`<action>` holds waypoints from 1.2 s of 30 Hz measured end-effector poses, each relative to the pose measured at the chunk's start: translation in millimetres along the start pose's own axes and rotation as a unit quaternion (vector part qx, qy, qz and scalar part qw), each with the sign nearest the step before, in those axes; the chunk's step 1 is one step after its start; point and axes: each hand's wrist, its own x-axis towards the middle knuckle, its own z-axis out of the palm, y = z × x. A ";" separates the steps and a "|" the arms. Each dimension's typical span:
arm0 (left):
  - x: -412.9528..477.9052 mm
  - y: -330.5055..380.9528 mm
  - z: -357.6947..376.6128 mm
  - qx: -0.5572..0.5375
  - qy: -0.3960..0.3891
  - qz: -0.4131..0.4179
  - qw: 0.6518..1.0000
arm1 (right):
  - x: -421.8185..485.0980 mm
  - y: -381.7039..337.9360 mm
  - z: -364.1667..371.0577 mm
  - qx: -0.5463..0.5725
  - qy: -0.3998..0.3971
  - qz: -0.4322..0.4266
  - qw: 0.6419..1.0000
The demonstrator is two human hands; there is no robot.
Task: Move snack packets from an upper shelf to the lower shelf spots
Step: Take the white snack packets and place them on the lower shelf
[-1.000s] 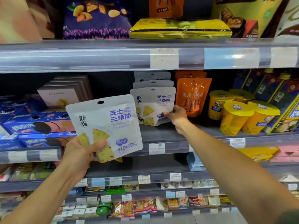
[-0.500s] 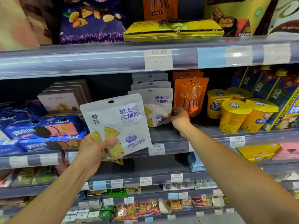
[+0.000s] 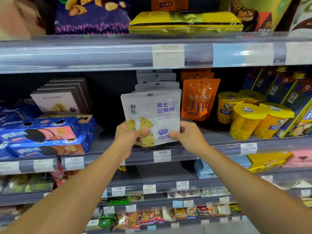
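Note:
A white Triangle Cheese packet [image 3: 152, 114] stands upright at the front of a row of like packets [image 3: 157, 85] on the middle shelf [image 3: 219, 146]. My left hand [image 3: 130, 135] grips its lower left corner, thumb across the front. My right hand [image 3: 187, 135] holds the lower right edge of the packet, thumb on the front and fingers behind it. The packets further back show only their tops.
Orange pouches [image 3: 200, 98] stand just right of the row, then yellow cups [image 3: 244, 119] and blue boxes. A dark gap lies left of the row, then blue biscuit boxes [image 3: 42, 132] and pale boxes [image 3: 57, 102]. Lower shelves hold small snack packs [image 3: 152, 217].
My left hand carried the packet rightward from in front of the biscuit boxes to the front of the row. My right hand stayed at the row's right edge and now holds the front packet.

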 end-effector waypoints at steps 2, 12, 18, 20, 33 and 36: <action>4.9 -4.7 5.7 0.042 0.004 -0.002 0.999 | 6.2 9.4 2.7 -0.036 0.064 0.014 0.997; -13.9 -21.9 -42.9 0.684 -0.077 0.125 0.715 | 21.3 28.7 4.4 -0.093 0.158 0.055 0.982; -14.8 -40.5 -53.7 0.743 -0.088 0.123 0.652 | 17.8 28.7 1.1 -0.116 0.159 0.057 0.979; -15.6 -42.4 -53.6 0.746 -0.081 0.127 0.649 | 16.9 28.5 0.5 -0.120 0.166 0.056 0.977; -17.1 -41.6 -50.5 0.743 -0.069 0.118 0.655 | 13.4 23.4 -1.3 -0.111 0.121 0.061 0.985; -17.1 -32.4 -47.2 0.748 -0.089 0.087 0.652 | 6.9 16.5 -3.6 -0.107 0.120 0.060 0.985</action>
